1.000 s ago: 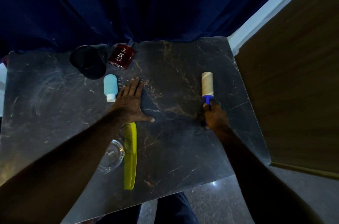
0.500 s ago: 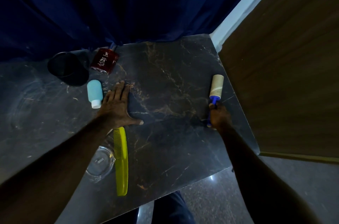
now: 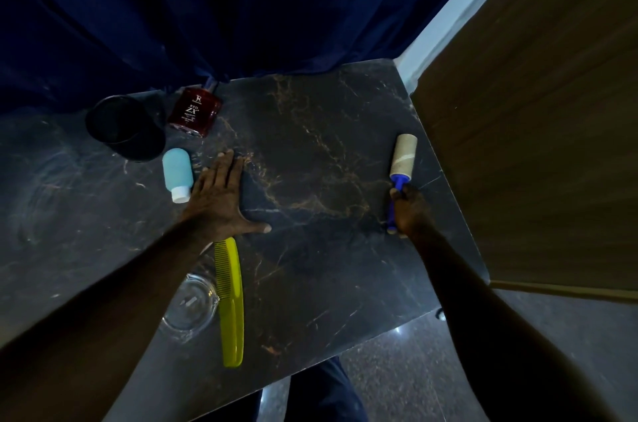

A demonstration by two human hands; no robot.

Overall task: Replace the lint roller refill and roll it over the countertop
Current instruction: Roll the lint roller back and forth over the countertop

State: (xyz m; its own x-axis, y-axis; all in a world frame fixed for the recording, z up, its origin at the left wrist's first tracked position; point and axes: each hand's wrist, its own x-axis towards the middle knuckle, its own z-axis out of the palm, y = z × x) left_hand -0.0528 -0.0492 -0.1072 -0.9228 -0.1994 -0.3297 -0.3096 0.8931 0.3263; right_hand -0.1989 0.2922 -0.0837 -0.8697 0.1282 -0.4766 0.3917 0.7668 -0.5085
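Dark marble countertop [image 3: 310,283], brown veining, dim light. Blue curtain [image 3: 241,7] along the far edge; wood panel [image 3: 535,145] on the right.

Far left: black cup [image 3: 126,128], upright, well beyond the left fingertips. Beside it a dark red bottle [image 3: 195,112] labelled "RED ZX", lying flat.

Light blue bottle [image 3: 177,172], white cap toward the viewer, lies just outside the left hand's little finger; touching or a hair apart, cannot tell.

Left hand [image 3: 221,204]: palm flat on the marble, four fingers straight and close together pointing away, thumb splayed toward the right. Holds nothing.

Behind the heel of that hand: yellow comb [image 3: 230,300], lengthwise toward the near edge, its top end just below the thumb. Clear glass ashtray [image 3: 188,306] sits against the comb's left side, partly under the forearm.

Open marble between the left thumb and the right knuckles.

Right hand [image 3: 409,211]: fingers curled tight round the blue handle of the lint roller [image 3: 402,162]. Handle butt shows below the fist. Roller head, a tan cylinder, sticks out past the fingertips, pointing away, close to the counter's right edge. It looks to rest on the surface, though the dim light makes contact uncertain.
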